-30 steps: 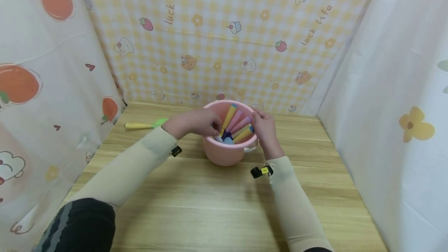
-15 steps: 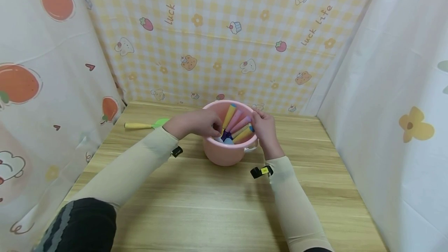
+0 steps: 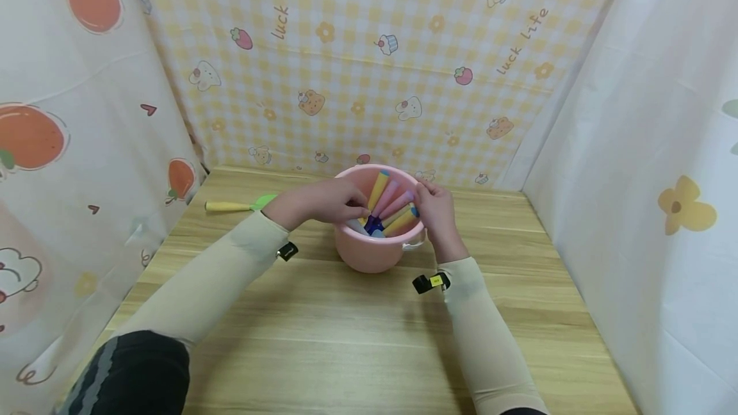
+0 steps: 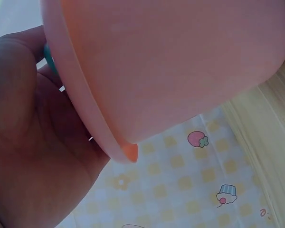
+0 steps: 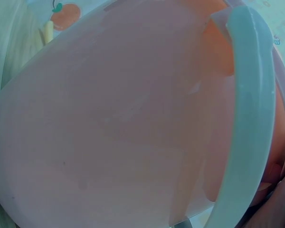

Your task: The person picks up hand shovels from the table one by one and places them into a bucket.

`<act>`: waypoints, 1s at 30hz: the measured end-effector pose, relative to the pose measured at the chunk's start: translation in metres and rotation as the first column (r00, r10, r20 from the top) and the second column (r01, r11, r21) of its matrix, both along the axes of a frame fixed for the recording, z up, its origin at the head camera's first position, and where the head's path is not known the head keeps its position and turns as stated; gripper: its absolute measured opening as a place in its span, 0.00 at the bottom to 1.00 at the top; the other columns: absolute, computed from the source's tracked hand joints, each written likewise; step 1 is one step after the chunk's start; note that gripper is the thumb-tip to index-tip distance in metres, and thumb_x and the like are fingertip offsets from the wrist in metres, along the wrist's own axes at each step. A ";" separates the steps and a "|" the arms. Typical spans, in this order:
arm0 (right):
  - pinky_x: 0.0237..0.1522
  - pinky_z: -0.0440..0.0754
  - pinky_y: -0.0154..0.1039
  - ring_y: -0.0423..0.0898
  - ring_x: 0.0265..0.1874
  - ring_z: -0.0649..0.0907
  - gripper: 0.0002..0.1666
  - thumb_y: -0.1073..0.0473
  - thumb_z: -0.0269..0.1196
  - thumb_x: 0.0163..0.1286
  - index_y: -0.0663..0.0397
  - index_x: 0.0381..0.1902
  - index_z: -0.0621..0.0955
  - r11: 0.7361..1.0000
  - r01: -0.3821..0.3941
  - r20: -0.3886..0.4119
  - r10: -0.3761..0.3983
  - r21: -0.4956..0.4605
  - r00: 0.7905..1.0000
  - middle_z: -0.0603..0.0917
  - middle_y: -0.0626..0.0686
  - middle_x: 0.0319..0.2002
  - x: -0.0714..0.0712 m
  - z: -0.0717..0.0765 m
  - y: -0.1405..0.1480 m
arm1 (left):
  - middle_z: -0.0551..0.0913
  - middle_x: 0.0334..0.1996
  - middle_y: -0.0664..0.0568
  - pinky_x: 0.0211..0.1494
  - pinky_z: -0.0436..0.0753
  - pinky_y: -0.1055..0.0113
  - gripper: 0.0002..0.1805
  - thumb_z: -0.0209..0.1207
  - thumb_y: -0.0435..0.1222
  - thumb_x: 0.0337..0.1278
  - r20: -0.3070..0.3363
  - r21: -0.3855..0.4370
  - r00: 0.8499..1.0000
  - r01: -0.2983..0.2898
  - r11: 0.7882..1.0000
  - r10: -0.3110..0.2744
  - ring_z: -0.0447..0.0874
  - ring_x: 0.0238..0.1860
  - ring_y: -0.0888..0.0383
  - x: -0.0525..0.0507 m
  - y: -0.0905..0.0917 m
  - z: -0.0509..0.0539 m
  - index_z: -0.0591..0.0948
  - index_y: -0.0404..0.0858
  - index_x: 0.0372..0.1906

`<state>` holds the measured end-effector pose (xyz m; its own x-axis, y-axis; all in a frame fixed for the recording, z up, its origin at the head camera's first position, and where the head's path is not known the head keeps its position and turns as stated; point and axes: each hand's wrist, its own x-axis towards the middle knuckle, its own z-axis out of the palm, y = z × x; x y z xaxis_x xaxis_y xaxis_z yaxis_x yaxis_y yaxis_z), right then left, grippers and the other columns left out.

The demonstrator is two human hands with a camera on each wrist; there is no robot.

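A pink bucket (image 3: 369,255) stands upright on the table with several long-handled things in it. Yellow handles (image 3: 377,189) with blue ends and pink handles (image 3: 389,197) lean outward. Dark blue and pale grey pieces show lower down. My left hand (image 3: 337,200) reaches over the bucket's left rim, fingers bent down inside; whatever they hold or touch is mostly hidden. In the left wrist view, a teal piece (image 4: 49,58) shows by the fingers, behind the rim. My right hand (image 3: 437,210) pinches the right rim, above the bucket's white handle (image 5: 251,104).
On the table's back left lies a tool with a yellow handle (image 3: 227,207) and a green head (image 3: 264,202), partly behind the left wrist. The wooden table (image 3: 323,351) is bordered by printed cloths at the back and both sides.
My left hand has shifted slightly within the bucket's mouth, and more of a pale piece shows beneath its fingers. The right hand and the bucket have stayed put.
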<state>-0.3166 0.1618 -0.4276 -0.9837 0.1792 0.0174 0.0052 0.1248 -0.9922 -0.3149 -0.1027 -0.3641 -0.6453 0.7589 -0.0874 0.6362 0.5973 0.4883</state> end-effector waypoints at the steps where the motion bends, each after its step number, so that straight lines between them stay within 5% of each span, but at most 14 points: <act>1: 0.29 0.80 0.28 0.38 0.29 0.81 0.22 0.53 0.60 0.86 0.56 0.68 0.87 1.000 0.000 -0.001 0.000 0.009 1.000 0.82 0.49 0.30 0.000 0.000 0.000 | 0.77 0.24 0.57 0.38 0.78 0.63 0.17 0.61 0.43 0.85 -0.001 0.003 1.000 -0.003 1.000 0.003 0.76 0.27 0.60 0.001 0.000 0.000 0.86 0.42 0.33; 18: 0.28 0.78 0.29 0.38 0.26 0.77 0.23 0.49 0.60 0.87 0.50 0.71 0.86 1.000 -0.008 0.040 0.008 0.017 0.999 0.78 0.47 0.27 0.003 0.001 0.000 | 0.75 0.22 0.60 0.36 0.75 0.65 0.20 0.58 0.51 0.86 0.004 0.052 0.999 0.037 0.998 -0.037 0.74 0.26 0.62 0.008 0.002 -0.001 0.85 0.47 0.32; 30: 0.34 0.83 0.30 0.43 0.36 0.83 0.23 0.50 0.59 0.88 0.51 0.71 0.86 0.999 -0.015 0.042 0.013 0.030 0.999 0.86 0.55 0.42 0.004 0.003 0.000 | 0.86 0.34 0.52 0.43 0.82 0.57 0.17 0.59 0.53 0.85 -0.014 0.134 0.997 -0.069 0.989 0.071 0.80 0.35 0.56 0.011 -0.022 0.005 0.89 0.48 0.42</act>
<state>-0.3129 0.1622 -0.4247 -0.9861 0.1654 -0.0185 0.0444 0.1547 -0.9870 -0.3040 -0.1245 -0.3590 -0.6980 0.7157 0.0241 0.6047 0.5710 0.5553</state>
